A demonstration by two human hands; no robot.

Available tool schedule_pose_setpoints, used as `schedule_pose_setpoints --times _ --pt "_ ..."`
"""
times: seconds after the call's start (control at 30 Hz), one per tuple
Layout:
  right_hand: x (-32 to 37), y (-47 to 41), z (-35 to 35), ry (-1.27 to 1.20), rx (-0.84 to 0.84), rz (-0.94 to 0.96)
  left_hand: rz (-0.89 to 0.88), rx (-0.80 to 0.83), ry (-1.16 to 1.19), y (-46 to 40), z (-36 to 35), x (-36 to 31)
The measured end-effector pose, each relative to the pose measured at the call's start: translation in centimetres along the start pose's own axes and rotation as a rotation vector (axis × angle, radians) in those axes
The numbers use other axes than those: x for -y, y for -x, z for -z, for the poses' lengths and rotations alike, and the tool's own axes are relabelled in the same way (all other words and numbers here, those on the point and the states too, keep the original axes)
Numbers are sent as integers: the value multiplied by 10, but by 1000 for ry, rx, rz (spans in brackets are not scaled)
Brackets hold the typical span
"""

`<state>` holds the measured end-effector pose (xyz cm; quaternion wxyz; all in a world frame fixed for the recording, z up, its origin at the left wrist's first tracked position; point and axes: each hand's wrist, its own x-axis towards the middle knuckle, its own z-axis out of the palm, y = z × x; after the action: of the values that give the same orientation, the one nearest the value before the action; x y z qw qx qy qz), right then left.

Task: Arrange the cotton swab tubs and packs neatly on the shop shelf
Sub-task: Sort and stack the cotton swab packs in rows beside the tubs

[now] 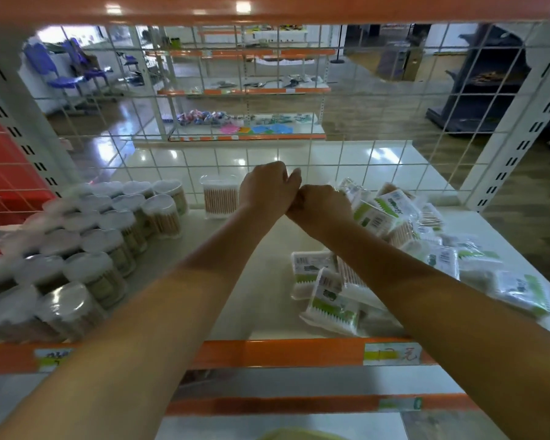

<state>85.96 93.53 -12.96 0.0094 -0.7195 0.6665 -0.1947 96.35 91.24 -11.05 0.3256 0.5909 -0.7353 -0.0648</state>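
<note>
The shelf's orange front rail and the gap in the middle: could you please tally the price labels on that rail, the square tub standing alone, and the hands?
Price labels: 2
Square tub: 1
Hands: 2, left hand and right hand
Total: 5

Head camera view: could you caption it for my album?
Both hands meet at the white shelf's back, round clear swab tubs left, green-and-white swab packs scattered right.
</note>
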Motion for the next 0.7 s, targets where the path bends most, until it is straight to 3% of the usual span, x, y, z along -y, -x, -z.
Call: schedule_pose_setpoints --times 0.13,0.23,0.5,0.7 --pt "-4 -9 0 -352 16 -20 -42 39 165 -6 15 26" --pt "-6 -15 -5 -487 2 22 -116 60 154 -11 24 54" --pt "10 -24 -35 -517 106 104 -368 263 -187 -24 44 87" --pt "26 -32 -56 -480 100 112 -376 343 -310 -34 52 106"
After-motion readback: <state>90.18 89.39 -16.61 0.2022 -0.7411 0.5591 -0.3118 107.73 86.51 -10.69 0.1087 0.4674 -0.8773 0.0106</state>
